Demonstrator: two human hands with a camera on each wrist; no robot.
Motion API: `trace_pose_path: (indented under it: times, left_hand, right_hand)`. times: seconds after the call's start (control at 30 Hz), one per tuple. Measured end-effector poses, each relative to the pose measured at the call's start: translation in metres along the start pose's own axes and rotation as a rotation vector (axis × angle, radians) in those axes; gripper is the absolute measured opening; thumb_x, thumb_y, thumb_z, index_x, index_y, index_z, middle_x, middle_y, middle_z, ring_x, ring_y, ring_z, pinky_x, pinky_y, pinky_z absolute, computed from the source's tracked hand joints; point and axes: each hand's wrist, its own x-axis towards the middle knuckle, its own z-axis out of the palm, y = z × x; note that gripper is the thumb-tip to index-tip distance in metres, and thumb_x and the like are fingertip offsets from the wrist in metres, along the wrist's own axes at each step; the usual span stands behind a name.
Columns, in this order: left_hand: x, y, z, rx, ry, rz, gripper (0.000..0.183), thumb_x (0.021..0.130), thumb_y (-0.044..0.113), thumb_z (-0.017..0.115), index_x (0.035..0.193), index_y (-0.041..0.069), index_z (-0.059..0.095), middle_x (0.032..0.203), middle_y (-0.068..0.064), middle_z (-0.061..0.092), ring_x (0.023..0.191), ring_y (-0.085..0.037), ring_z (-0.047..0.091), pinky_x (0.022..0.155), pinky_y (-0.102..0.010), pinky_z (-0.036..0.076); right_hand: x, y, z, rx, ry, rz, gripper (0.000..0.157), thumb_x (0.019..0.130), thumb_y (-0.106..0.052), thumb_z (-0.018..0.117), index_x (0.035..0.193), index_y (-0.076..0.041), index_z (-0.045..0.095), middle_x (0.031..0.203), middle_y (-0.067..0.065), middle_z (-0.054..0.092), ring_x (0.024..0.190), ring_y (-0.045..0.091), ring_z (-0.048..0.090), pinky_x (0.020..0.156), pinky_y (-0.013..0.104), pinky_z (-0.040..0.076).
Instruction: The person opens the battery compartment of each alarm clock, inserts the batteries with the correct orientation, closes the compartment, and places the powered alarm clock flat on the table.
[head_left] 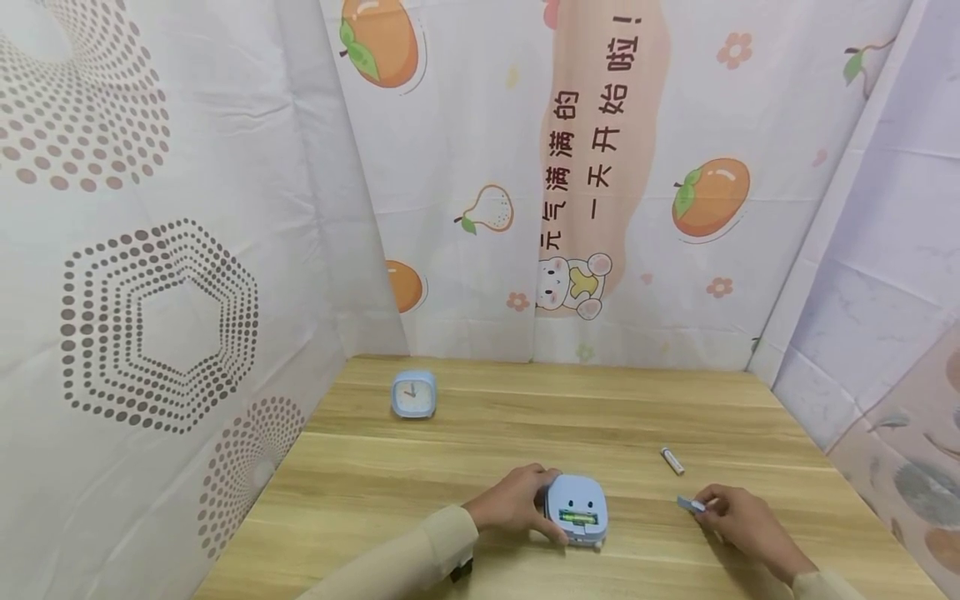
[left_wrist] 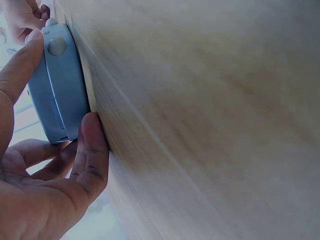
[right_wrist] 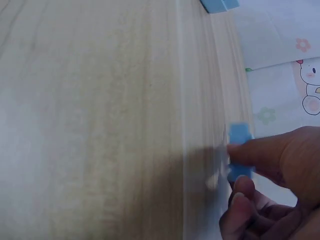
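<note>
A light blue clock [head_left: 575,490] lies on its face, its back turned up. In the back, an uncovered battery compartment holds a green battery [head_left: 579,518]. My left hand [head_left: 519,503] grips the clock from its left side, thumb at the near edge and fingers round the far one; the left wrist view shows the clock's rounded side [left_wrist: 67,85] between thumb and fingers. Off to the right, my right hand [head_left: 738,521] pinches a small light blue battery cover [head_left: 685,504] just above the table. The cover [right_wrist: 240,131] is blurred in the right wrist view.
A loose white battery [head_left: 672,462] lies on the wooden table [head_left: 540,417], beyond my right hand. Toward the back left stands another small blue clock [head_left: 414,395], its dial facing me. Printed curtains [head_left: 450,275] hang around the table's back and sides.
</note>
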Motion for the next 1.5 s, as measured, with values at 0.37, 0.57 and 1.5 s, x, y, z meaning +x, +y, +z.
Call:
trace_pose_path:
  times: [0.37, 0.57, 1.5]
  left_hand:
    - [-0.0001, -0.0002, -0.0008, -0.009, 0.005, 0.009, 0.1, 0.073, 0.049, 0.091, 0.153, 0.007, 0.049, 0.123, 0.005, 0.059, 0.102, 0.001, 0.053, 0.093, -0.022, 0.049]
    - [-0.0001, 0.0, -0.0002, -0.002, 0.004, 0.007, 0.099, 0.073, 0.049, 0.091, 0.152, 0.008, 0.049, 0.124, 0.005, 0.059, 0.104, 0.0, 0.053, 0.095, -0.023, 0.048]
    - [-0.0012, 0.0, 0.0001, -0.008, 0.005, 0.004, 0.099, 0.073, 0.049, 0.091, 0.153, 0.008, 0.049, 0.125, 0.005, 0.059, 0.105, 0.0, 0.053, 0.095, -0.023, 0.048]
  right_hand:
    - [0.0008, 0.004, -0.0029, -0.016, 0.034, -0.063, 0.018, 0.091, -0.017, 0.078, 0.107, -0.011, 0.072, 0.088, 0.001, 0.069, 0.068, 0.013, 0.058, 0.057, 0.027, 0.049]
    - [0.0013, 0.0038, -0.0018, -0.103, 0.053, -0.129, 0.02, 0.082, -0.019, 0.086, 0.097, -0.017, 0.074, 0.087, -0.006, 0.07, 0.076, 0.007, 0.058, 0.064, 0.028, 0.046]
    - [-0.0001, 0.0024, 0.0025, -0.105, -0.009, -0.181, 0.013, 0.086, -0.017, 0.083, 0.095, -0.014, 0.074, 0.083, -0.006, 0.066, 0.072, 0.004, 0.054, 0.06, 0.024, 0.046]
